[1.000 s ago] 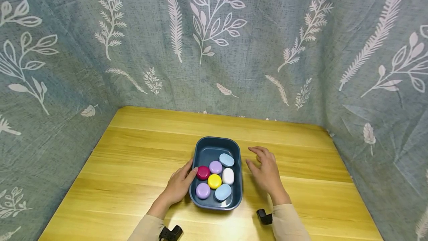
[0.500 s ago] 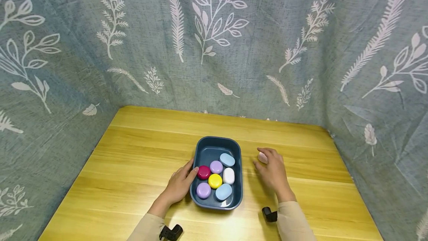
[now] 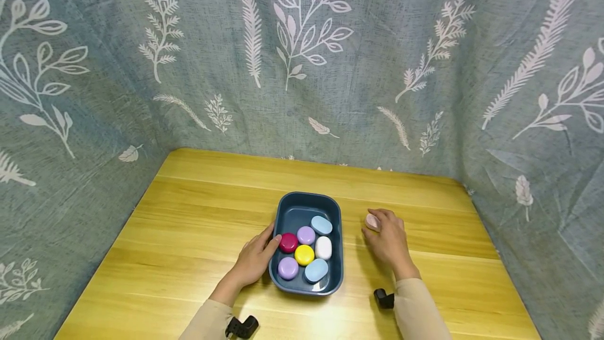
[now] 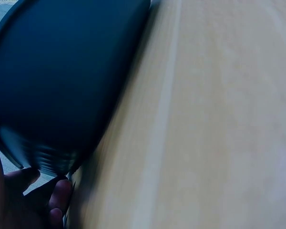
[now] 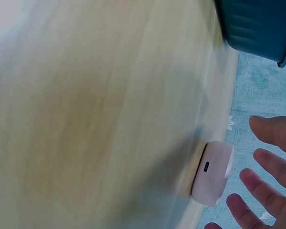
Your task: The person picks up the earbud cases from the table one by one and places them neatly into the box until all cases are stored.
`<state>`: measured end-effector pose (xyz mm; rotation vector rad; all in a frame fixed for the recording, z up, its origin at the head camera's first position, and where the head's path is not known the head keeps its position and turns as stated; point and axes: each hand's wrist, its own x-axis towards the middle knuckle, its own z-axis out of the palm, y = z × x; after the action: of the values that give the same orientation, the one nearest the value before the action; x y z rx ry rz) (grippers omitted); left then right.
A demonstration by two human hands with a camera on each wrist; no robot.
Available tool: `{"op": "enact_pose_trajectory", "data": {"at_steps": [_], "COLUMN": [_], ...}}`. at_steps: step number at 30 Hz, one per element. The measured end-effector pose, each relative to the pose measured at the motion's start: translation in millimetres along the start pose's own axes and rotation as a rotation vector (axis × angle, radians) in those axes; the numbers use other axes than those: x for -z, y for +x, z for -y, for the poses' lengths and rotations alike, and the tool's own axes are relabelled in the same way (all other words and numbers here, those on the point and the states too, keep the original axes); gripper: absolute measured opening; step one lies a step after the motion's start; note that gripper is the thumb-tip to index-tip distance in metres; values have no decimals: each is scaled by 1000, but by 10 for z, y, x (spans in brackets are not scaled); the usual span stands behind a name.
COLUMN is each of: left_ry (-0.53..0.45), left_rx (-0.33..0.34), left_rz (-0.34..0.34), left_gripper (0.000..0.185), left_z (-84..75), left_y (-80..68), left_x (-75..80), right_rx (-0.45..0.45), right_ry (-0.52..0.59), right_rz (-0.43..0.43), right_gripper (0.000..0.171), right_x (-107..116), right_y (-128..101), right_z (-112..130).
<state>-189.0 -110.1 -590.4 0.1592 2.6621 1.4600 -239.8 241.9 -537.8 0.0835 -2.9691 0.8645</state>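
A dark blue tray (image 3: 309, 288) stands on the table with several small glossy cases in it: dark red (image 3: 288, 243), yellow (image 3: 304, 255), white (image 3: 323, 248), and lilac and light blue ones. My left hand (image 3: 256, 258) holds its left wall, thumb over the rim and fingers outside. To the right of the tray, my right hand (image 3: 388, 237) is spread around a pale pink earbud case (image 3: 372, 222). In the right wrist view this case (image 5: 213, 173) sits on the table, a small port in its side, with the fingertips (image 5: 250, 177) apart from it.
The wooden table (image 3: 212, 182) reaches back to a blue-green curtain (image 3: 302, 119) with white leaf prints, which also hangs on both sides. Black cameras (image 3: 242, 327) are worn on the wrists.
My right hand has moved right, away from the tray, and the pink case has come into sight between thumb and fingers. The left hand keeps its hold on the tray.
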Motion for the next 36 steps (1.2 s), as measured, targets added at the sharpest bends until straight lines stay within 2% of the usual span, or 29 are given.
{"op": "enact_pose_trajectory", "data": {"at_steps": [18, 36], "left_ry": [-3, -8], "left_rx": [7, 3], "left_rz": [0, 0], "left_gripper": [66, 67], "left_z": [-1, -6], "left_y": [2, -13], "left_x": [5, 12], "right_rx": [-6, 26], "right_ry": [-76, -75], "right_rz": [19, 26], "right_gripper": [48, 45], "right_x": [-31, -23], "right_y": [116, 202], "right_z": [-131, -220]}}
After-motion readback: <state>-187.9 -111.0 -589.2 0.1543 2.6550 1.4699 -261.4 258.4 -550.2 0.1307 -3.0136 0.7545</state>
